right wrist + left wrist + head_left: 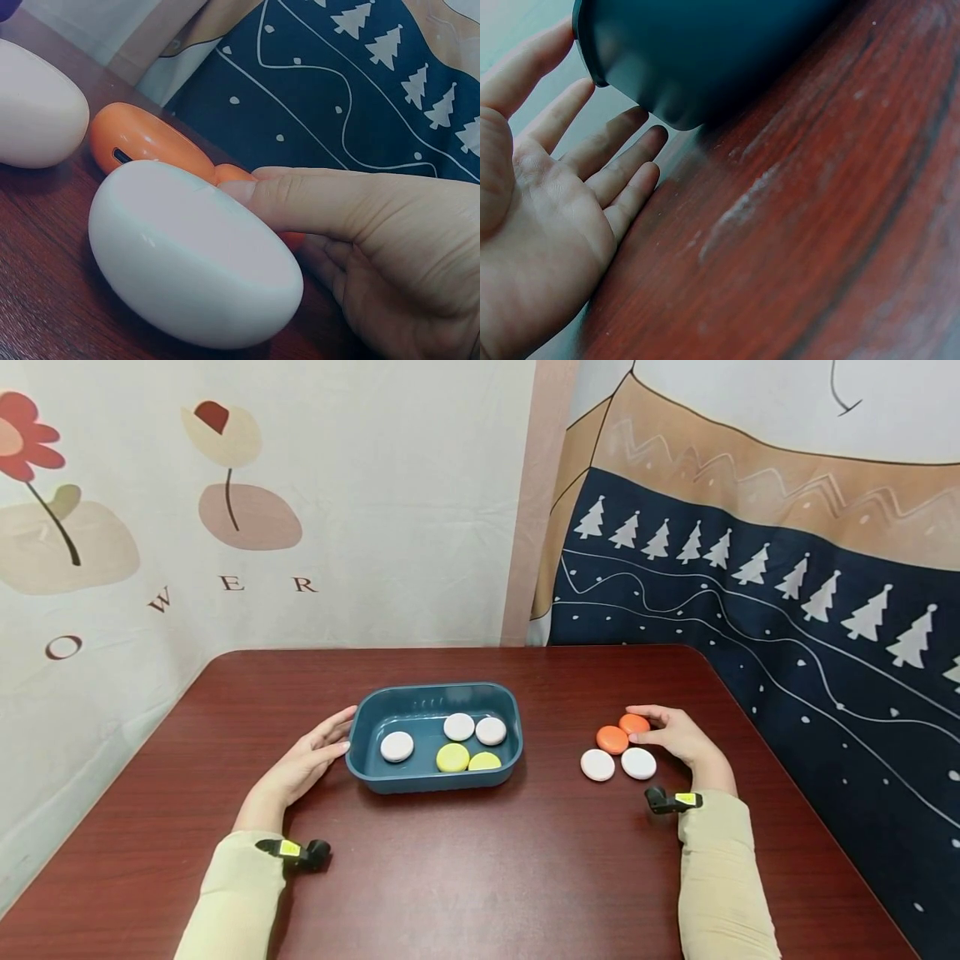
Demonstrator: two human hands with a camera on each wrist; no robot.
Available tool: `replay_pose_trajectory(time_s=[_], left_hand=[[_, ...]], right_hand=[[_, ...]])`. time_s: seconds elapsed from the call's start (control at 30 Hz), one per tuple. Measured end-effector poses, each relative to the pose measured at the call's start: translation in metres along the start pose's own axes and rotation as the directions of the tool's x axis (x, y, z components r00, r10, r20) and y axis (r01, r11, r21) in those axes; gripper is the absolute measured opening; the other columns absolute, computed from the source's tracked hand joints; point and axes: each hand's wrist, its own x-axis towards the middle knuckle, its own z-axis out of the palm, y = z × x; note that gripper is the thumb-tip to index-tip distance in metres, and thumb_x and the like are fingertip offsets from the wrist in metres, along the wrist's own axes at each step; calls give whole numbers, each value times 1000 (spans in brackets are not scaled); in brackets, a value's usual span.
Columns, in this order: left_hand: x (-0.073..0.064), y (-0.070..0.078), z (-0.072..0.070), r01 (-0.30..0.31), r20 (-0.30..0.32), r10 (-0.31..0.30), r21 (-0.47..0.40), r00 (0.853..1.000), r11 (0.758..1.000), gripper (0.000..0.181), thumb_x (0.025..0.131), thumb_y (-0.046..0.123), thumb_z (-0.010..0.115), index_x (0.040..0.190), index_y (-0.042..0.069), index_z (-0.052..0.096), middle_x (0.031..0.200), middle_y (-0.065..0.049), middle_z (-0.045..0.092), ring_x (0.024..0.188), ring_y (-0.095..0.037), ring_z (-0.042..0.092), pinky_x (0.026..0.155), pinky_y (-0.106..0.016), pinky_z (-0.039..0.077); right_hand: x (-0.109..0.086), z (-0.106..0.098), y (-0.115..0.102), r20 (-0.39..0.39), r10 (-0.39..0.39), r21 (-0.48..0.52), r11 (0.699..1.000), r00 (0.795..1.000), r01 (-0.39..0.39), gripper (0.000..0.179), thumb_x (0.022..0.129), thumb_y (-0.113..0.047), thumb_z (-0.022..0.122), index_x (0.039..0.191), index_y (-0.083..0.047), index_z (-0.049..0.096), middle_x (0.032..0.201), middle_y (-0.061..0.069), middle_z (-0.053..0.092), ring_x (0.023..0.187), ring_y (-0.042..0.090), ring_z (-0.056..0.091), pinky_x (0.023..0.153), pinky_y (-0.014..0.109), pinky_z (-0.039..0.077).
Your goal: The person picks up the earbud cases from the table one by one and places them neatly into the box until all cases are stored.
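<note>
My left hand rests its fingertips against the left end of a blue-green rectangular tray; in the left wrist view the fingers are extended along the tray wall. My right hand pinches the farther orange earbud case between thumb and fingers. That case is mostly hidden behind the thumb in the right wrist view. Just left of it lies a second orange earbud case, with a small port slot showing. Two white earbud cases lie nearer me.
Inside the tray are three white cases and two yellow ones. Everything stands on a dark red wooden table. Printed curtains hang behind and to the right.
</note>
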Motion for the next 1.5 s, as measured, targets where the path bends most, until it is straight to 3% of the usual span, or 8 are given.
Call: replay_pose_trajectory(time_s=[0.3,0.53,0.9,1.2,1.5], left_hand=[[-1,0,0,1,1,-1,3,1000,1000,60,100,7,48,153,6,20,153,-20,22,130,-7,33,99,-16,31],[-1,1,1,8,-2,-8,2,1000,1000,61,99,7,49,153,7,20,153,-21,21,131,-8,32,99,-16,31],[-1,0,1,16,-12,-16,3,1000,1000,61,99,8,50,153,9,21,153,-16,24,130,-6,33,98,-16,32],[-2,-1,1,14,-6,-14,-1,1000,1000,61,99,7,50,153,9,21,152,-14,26,130,-6,33,99,-16,31],[-1,-1,0,11,-8,-11,3,1000,1000,61,99,7,49,153,8,21,152,-16,25,130,-7,33,99,-17,31]], right_hand=[[-2,0,-4,-22,54,-2,999,998,-54,65,82,-32,76,137,-7,52,141,16,44,128,35,32,102,53,29],[-3,1,-5,-29,48,18,999,998,-47,58,86,-26,73,137,-6,52,141,16,45,128,34,33,100,50,33],[-3,3,-9,-52,23,43,999,998,-21,61,88,-30,71,139,-5,49,138,16,47,125,32,36,98,46,35],[-3,1,-22,-95,33,76,997,995,-26,66,84,-26,76,140,-5,48,136,17,49,117,31,45,99,43,36],[-4,4,-36,-89,16,137,991,996,-3,65,86,-22,74,141,-5,46,132,13,52,112,27,47,92,34,42]])
